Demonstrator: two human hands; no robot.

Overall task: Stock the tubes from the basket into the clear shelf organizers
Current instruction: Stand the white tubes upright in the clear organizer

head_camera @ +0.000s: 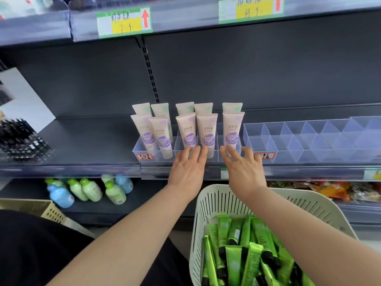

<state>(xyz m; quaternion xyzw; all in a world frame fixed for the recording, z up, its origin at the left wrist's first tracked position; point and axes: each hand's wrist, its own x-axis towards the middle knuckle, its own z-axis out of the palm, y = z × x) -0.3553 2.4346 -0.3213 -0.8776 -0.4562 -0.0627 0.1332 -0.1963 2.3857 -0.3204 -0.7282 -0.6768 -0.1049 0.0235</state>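
- Reaching toward the dark shelf (82, 141), the left hand (188, 169) is spread flat, fingers straight and slightly apart, holding nothing; its fingertips lie at the front wall of the clear organizer (144, 150)
- the right hand (244, 169) is just beside it, also flat and wide with straight fingers, holding nothing, fingertips at the same front wall below the rightmost pink tube
- pink tubes (207, 133) with purple labels stand upright, caps down, in that organizer's compartments, in a front and a back row
- a second clear organizer (309, 141) with slanted dividers sits just to the right on the same shelf
- the white slotted basket (218, 203) is under the right forearm, lower than the shelf, with green tubes (233, 263) with black caps piled inside
- green and blue bottles (90, 188) sit on the lower shelf to the left
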